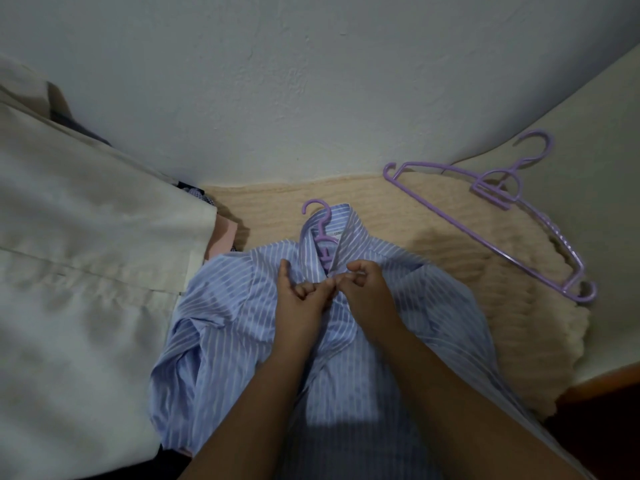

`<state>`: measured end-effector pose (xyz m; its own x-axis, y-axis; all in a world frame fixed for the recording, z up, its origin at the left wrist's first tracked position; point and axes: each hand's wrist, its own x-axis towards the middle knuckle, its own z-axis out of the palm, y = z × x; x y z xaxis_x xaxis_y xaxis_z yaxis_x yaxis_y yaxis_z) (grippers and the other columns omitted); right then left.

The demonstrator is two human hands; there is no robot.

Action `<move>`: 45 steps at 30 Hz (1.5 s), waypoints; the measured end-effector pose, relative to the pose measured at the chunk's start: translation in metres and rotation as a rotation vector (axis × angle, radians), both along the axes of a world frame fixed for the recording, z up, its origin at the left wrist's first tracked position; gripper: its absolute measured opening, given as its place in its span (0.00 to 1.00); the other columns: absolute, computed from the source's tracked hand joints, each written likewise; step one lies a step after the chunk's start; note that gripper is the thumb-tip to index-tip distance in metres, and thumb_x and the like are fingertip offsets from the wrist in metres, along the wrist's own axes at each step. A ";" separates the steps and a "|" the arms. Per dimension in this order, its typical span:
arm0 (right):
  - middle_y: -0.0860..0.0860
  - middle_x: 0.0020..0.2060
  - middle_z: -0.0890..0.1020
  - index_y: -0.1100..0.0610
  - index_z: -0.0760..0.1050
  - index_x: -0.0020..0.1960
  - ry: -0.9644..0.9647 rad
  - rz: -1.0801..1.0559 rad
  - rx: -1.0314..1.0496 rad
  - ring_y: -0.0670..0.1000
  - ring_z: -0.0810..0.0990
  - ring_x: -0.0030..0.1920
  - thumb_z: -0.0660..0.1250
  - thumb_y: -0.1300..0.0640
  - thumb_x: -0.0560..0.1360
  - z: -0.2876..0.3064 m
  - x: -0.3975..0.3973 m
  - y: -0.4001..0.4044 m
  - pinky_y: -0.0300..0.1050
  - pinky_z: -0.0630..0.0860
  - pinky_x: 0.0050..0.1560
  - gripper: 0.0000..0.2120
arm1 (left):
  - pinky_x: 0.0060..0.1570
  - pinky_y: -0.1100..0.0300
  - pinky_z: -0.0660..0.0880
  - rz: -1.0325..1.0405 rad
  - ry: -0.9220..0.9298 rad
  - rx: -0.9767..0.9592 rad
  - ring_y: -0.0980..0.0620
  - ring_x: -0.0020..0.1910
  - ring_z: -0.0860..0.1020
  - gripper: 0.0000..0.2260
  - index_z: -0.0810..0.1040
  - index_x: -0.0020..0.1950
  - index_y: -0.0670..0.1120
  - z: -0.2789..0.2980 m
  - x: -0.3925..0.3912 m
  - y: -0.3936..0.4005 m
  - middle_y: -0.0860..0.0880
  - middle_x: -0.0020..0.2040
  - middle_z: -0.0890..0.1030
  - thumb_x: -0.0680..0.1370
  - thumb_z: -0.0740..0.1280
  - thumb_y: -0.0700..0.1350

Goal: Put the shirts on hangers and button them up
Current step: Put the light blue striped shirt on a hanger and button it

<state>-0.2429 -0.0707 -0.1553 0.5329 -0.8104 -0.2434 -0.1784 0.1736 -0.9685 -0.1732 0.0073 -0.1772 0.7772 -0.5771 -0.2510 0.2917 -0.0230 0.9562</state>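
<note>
Blue-and-white striped shirt [242, 306] lies rumpled, front up, at lower centre of frame on a cream knitted blanket [485, 271], collar open with a label showing, and a purple hanger [320, 223] is inside it, hook poking out past the collar at centre frame. Left hand [299, 299] and right hand [363, 289] meet just below the collar, both with fingers curled, pinching the shirt's front edges together. Spare purple hanger [502, 206] lies on the blanket at right, pale beige fabric [86, 254] fills the left side.
</note>
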 end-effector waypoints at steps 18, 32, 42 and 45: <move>0.52 0.39 0.81 0.58 0.76 0.45 0.162 -0.060 0.032 0.48 0.78 0.38 0.71 0.64 0.72 -0.004 0.013 -0.001 0.34 0.72 0.33 0.05 | 0.33 0.56 0.73 0.100 0.000 0.146 0.44 0.35 0.79 0.21 0.62 0.31 0.48 -0.007 0.001 0.001 0.45 0.27 0.67 0.74 0.72 0.41; 0.45 0.32 0.73 0.51 0.66 0.39 0.320 0.083 -0.319 0.46 0.73 0.34 0.66 0.63 0.72 -0.006 0.014 -0.006 0.39 0.66 0.37 0.11 | 0.55 0.58 0.75 0.113 -0.579 0.228 0.59 0.51 0.78 0.12 0.79 0.57 0.54 -0.002 -0.028 0.012 0.56 0.52 0.80 0.80 0.64 0.39; 0.57 0.28 0.73 0.55 0.62 0.39 0.129 -0.058 0.063 0.51 0.71 0.25 0.67 0.68 0.68 0.002 0.006 -0.009 0.46 0.70 0.30 0.15 | 0.34 0.73 0.71 0.135 -0.161 0.112 0.62 0.30 0.73 0.16 0.77 0.64 0.43 0.015 -0.021 0.006 0.50 0.35 0.78 0.77 0.67 0.36; 0.58 0.30 0.72 0.54 0.61 0.37 0.143 -0.044 0.019 0.52 0.70 0.26 0.68 0.66 0.68 0.003 0.006 -0.009 0.46 0.69 0.29 0.15 | 0.32 0.72 0.70 0.123 -0.174 0.114 0.57 0.33 0.71 0.17 0.77 0.65 0.44 0.016 -0.021 0.004 0.47 0.36 0.75 0.77 0.66 0.35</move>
